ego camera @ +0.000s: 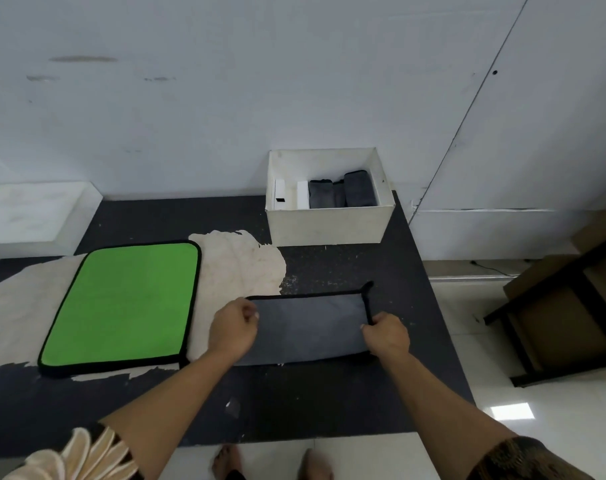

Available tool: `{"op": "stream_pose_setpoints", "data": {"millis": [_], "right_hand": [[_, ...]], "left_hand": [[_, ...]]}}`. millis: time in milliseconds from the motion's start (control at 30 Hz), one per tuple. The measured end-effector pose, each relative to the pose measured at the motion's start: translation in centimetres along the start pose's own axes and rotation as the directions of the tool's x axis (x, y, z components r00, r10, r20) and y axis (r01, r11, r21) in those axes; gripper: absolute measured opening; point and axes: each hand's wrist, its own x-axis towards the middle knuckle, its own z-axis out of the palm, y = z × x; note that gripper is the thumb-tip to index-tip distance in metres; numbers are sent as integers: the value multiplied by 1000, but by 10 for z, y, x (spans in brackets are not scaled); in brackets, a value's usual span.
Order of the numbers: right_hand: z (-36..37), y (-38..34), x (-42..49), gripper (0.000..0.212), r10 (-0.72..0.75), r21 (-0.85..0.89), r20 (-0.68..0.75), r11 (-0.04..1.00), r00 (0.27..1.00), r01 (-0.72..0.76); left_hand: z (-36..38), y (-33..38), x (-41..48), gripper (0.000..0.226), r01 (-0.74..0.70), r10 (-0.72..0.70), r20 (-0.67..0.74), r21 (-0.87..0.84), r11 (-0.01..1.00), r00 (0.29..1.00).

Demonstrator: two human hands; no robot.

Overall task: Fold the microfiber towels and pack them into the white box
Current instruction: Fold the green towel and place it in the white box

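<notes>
Fingers (252, 315) of both hands (233, 329) (387, 336) seemingly pinch grey towel's (312, 327) ends.

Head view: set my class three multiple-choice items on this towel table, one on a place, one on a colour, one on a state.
1. Where does the white box stand?
A. at the far edge of the table, by the wall
B. on the floor
C. at the near edge

2. What colour is the untouched towel?
A. red
B. green
C. yellow

3. How is the grey towel held?
A. by one hand only
B. by no hand
C. by both hands at its side edges

Answers: 1 A, the white box sits against the wall. 2 B, its face is bright green. 3 C, the left hand and the right hand each pinch an edge.
</notes>
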Motion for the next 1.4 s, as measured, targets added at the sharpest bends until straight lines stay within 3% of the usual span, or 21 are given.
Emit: {"op": "stream_pose_setpoints", "data": {"millis": [100, 200, 333, 467, 633, 733, 867, 933, 1033, 1133, 1333, 1400], "right_hand": [[-2, -11, -8, 13, -47, 104, -43, 993, 998, 52], [0, -25, -17, 15, -128, 197, -44, 971, 991, 134], [9, -43, -29, 12, -298, 318, 32, 908, 954, 273], [14, -57, -42, 18, -445, 426, 170, 838, 879, 341], [14, -65, -52, 14, -506, 491, 361, 817, 784, 302], [16, -61, -51, 19, -468, 475, 356, 836, 809, 274], [25, -54, -42, 3, -350, 318, 237, 909, 906, 269], [34, -50, -37, 6, -292, 222, 214, 944, 932, 245], [46, -44, -36, 21, -245, 130, 263, 967, 933, 218], [53, -40, -39, 33, -239, 34, 328, 970, 914, 241], [58, -40, -37, 42, -227, -44, 327, 966, 917, 255], [58, -41, -37, 43, -228, -60, 332, 963, 915, 262]], "left_hand": [[15, 43, 6, 16, 2, 20, 185, -117, 993, 983], [32, 80, 4, 24, 103, 12, 395, -269, 958, 919], [49, 99, -2, 44, 285, -32, 508, -430, 857, 861], [50, 95, -1, 46, 323, -82, 474, -453, 831, 876], [44, 77, 4, 25, 332, -185, 340, -448, 830, 922], [37, 61, 6, 21, 320, -212, 289, -407, 855, 933], [26, 33, 5, 15, 273, -224, 182, -318, 908, 957], [20, 17, 5, 27, 242, -214, 148, -208, 948, 966], [14, -6, 7, 17, 267, -254, 174, -58, 962, 952], [13, -19, 10, 15, 293, -281, 186, -37, 956, 941], [7, -21, 15, 14, 274, -275, 1, -61, 960, 961], [7, -26, 17, 14, 311, -311, 6, -28, 950, 950]]}}
